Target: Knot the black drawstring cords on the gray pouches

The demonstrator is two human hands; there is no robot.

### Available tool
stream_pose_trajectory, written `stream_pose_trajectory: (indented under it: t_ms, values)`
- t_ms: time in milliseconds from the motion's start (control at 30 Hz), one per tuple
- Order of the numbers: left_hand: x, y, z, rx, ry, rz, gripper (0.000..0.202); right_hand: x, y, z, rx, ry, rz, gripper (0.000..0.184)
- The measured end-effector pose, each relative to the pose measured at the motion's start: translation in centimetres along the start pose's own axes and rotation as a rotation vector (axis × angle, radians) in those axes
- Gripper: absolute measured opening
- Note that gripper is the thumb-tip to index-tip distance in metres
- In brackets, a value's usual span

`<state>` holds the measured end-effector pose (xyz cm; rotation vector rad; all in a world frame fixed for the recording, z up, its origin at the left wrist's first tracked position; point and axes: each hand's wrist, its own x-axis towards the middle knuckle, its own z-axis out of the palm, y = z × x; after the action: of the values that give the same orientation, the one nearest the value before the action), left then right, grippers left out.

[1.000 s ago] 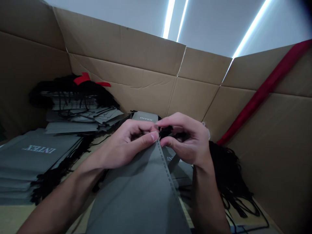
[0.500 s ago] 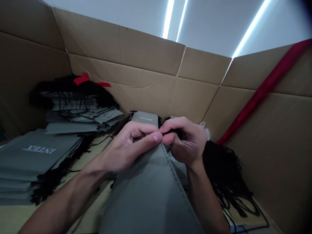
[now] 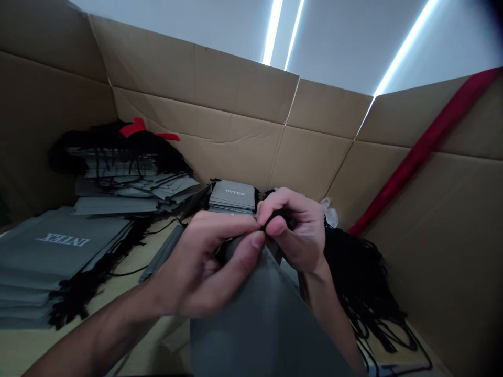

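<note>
A grey fabric bag (image 3: 263, 324) hangs down in front of me from its pinched top corner. My left hand (image 3: 216, 262) is closed, with thumb and forefinger pressed on that corner. Tip to tip with it, my right hand (image 3: 301, 228) pinches a black cord (image 3: 280, 213) right at the corner. The fingers hide most of the cord and the spot where it meets the fabric. Behind my hands lies a small stack of grey bags (image 3: 232, 196) with "INTEX" printed on top.
Grey printed bags (image 3: 66, 251) with black cord ends are piled at the left. Behind them rises a heap of bags and cords (image 3: 121, 162) with a red strip (image 3: 133, 127). Loose black cords (image 3: 361, 277) lie at the right. Cardboard walls (image 3: 196, 99) enclose the table, with a red band (image 3: 424, 152).
Both hands still pinch at the bag's corner. My left hand has turned and dropped slightly, and the bag's lower part has swung to the right. The stack behind shows more.
</note>
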<state>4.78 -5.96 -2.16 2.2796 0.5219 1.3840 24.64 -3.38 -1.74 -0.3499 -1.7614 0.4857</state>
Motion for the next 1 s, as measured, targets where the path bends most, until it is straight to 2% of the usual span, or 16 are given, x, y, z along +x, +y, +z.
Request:
stream_pose_trajectory:
  t_ms: [67, 133, 233, 333, 500, 600, 767, 933, 1000]
  values:
    - [0.5, 0.2, -0.5, -0.041, -0.034, -0.029, 0.036, 0.1, 0.2, -0.3, 0.004, -0.009, -0.013, 0.038]
    - [0.9, 0.1, -1.0, -0.108, -0.097, -0.096, 0.042, 0.2, 0.6, -0.5, 0.011, -0.031, -0.093, 0.037]
    - [1.3, -0.2, -1.4, -0.246, -0.189, -0.212, 0.043, 0.4, 1.1, -0.7, 0.007, -0.058, -0.225, 0.019]
    - [1.3, -0.4, -1.4, -0.413, -0.241, -0.323, 0.038, 0.4, 1.3, -0.6, -0.002, -0.017, -0.216, 0.014]
    - [1.3, 0.0, -0.8, -0.580, -0.225, -0.413, 0.038, 0.0, 0.9, -0.3, -0.030, 0.048, -0.213, 0.019]
    - [1.4, 0.6, -0.4, -0.704, -0.211, -0.506, 0.036, -0.1, 0.6, -0.4, -0.085, 0.009, -0.266, 0.012]
    - [1.7, 1.3, -0.2, -0.684, -0.141, -0.550, 0.032, 0.3, 0.3, -0.7, -0.124, -0.084, -0.395, 0.017]
    - [1.6, 0.8, -0.1, -0.852, -0.147, -0.651, 0.031, 0.5, 0.3, -0.5, -0.109, -0.021, -0.414, 0.010]
    - [1.5, 0.3, -0.1, -0.950, -0.182, -0.668, 0.031, 0.4, 0.3, -0.4, -0.119, 0.013, -0.429, 0.005]
